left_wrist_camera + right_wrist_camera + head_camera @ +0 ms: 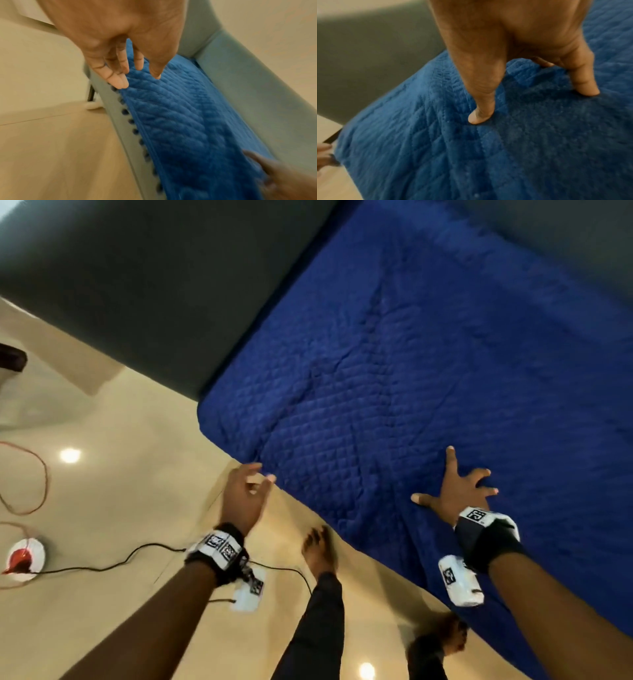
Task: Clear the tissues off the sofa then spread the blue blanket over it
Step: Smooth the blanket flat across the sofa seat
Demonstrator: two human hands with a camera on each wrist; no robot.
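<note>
The blue quilted blanket (428, 364) lies spread over the seat of the dark grey sofa (137, 285), and its front edge hangs down. My right hand (459, 487) rests on the blanket near that edge with its fingers splayed. In the right wrist view the right hand (533, 105) presses its fingertips (479, 117) into the blanket (436, 148). My left hand (255, 484) hovers at the blanket's front left edge, fingers loose and holding nothing. In the left wrist view the left hand (137, 75) reaches above the blanket (180, 128). No tissues are in view.
Pale tiled floor (120, 440) lies in front of the sofa. On it lie an orange cord (37, 474), a black cable (102, 568) and a round white-and-red object (24, 558). My feet (320, 546) stand close to the sofa front. A dark sofa leg (91, 93) shows.
</note>
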